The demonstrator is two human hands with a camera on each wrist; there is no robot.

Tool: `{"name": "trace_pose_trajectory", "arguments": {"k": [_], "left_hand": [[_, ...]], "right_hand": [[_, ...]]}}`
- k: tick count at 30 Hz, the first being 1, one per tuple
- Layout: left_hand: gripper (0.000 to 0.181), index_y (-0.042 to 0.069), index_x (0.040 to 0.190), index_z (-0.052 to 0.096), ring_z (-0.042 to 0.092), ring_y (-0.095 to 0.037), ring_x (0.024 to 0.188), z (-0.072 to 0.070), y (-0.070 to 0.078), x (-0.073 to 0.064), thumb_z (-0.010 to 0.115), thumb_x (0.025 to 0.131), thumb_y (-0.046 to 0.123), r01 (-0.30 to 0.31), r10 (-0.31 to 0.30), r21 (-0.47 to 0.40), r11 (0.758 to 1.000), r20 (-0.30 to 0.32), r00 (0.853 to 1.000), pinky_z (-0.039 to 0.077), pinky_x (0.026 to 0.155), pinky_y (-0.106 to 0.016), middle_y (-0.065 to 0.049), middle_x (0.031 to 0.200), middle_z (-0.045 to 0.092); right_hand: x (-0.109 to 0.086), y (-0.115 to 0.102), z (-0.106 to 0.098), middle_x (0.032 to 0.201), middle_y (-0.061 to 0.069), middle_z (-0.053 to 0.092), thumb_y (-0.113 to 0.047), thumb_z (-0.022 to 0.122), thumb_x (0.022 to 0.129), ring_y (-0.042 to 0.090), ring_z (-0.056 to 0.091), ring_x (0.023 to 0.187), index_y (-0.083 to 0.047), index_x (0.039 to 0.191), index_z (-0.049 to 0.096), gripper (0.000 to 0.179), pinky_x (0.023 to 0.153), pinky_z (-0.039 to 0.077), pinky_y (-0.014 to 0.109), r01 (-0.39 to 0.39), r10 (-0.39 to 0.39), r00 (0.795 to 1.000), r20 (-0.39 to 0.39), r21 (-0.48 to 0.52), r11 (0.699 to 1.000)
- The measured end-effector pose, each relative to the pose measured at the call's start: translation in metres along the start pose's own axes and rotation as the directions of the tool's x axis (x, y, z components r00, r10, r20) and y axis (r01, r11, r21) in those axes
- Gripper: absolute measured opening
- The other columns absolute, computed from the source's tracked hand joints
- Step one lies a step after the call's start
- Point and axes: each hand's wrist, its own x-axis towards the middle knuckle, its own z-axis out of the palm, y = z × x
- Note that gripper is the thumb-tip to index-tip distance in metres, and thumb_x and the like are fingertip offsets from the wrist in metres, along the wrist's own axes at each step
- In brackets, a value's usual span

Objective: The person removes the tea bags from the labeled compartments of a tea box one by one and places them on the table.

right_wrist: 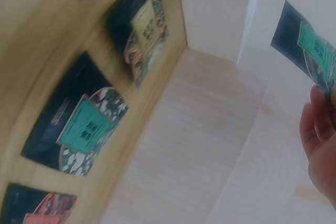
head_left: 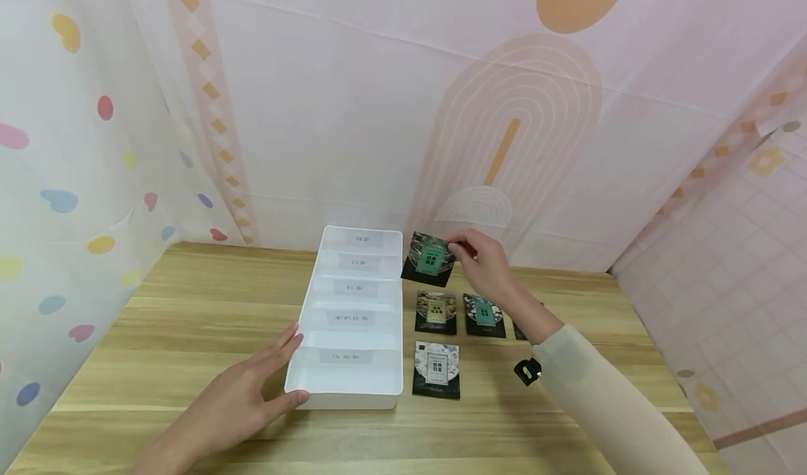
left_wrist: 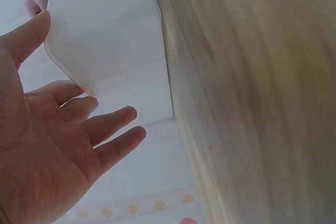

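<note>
My right hand (head_left: 484,263) pinches a black packet with a green label (head_left: 430,259) at its edge. The packet is lifted off the table beside the far right side of a long white divided box (head_left: 347,401); it also shows in the right wrist view. My left hand (head_left: 242,391) touches the box's near left corner, its thumb at the front rim and its fingers along the left side. In the left wrist view the fingers are spread and loosely straight against the white wall. The box's compartments each carry a paper label and look bare inside.
Right of the box lie a yellow-labelled packet (head_left: 436,312), a teal-labelled packet (head_left: 484,315) and a white-labelled packet (head_left: 436,370). A red-labelled packet (right_wrist: 39,208) is partly hidden by the right arm in the head view. Patterned curtains (head_left: 315,111) stand behind the wooden table (head_left: 208,307).
</note>
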Motion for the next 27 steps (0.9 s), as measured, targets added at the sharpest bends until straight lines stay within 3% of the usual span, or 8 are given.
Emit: {"name": "trace_pose_trajectory", "arguments": {"k": [8, 20, 27], "left_hand": [[0.087, 0.006, 0.159, 0.045, 0.054, -0.036, 0.138, -0.001, 0.000, -0.001, 0.067, 0.096, 0.062, 0.010, -0.010, -0.003, 1.000, 0.008, 1.000, 0.049, 0.103, -0.059, -0.002, 0.169, 0.034], [0.086, 0.006, 0.159, 0.045, 0.052, -0.037, 0.140, -0.002, -0.001, -0.001, 0.067, 0.096, 0.061, 0.013, -0.013, -0.020, 1.000, 0.019, 1.000, 0.048, 0.104, -0.060, -0.003, 0.169, 0.033], [0.088, 0.007, 0.160, 0.043, 0.052, -0.039, 0.140, -0.005, -0.001, -0.001, 0.066, 0.096, 0.063, 0.031, -0.030, -0.025, 0.999, 0.028, 0.999, 0.048, 0.104, -0.062, -0.002, 0.170, 0.032]], "right_hand": [[-0.021, 0.011, -0.011, 0.101, 0.013, 0.074, 0.004, 0.066, 0.101, 0.025, 0.066, 0.084, 0.003, 0.111, 0.073, 0.013, 0.072, 0.054, 0.027, -0.009, 0.012, 0.998, -0.063, 0.039, 0.999], [-0.053, 0.027, -0.032, 0.103, 0.013, 0.073, 0.001, 0.063, 0.103, 0.021, 0.063, 0.084, 0.002, 0.111, 0.073, 0.013, 0.071, 0.053, 0.025, -0.113, 0.114, 0.993, -0.018, 0.043, 0.993], [-0.075, 0.039, -0.040, 0.086, 0.011, 0.066, 0.002, 0.060, 0.104, 0.021, 0.054, 0.060, 0.004, 0.112, 0.071, 0.014, 0.050, 0.046, 0.026, -0.158, 0.156, 0.987, 0.025, 0.111, 0.981]]}}
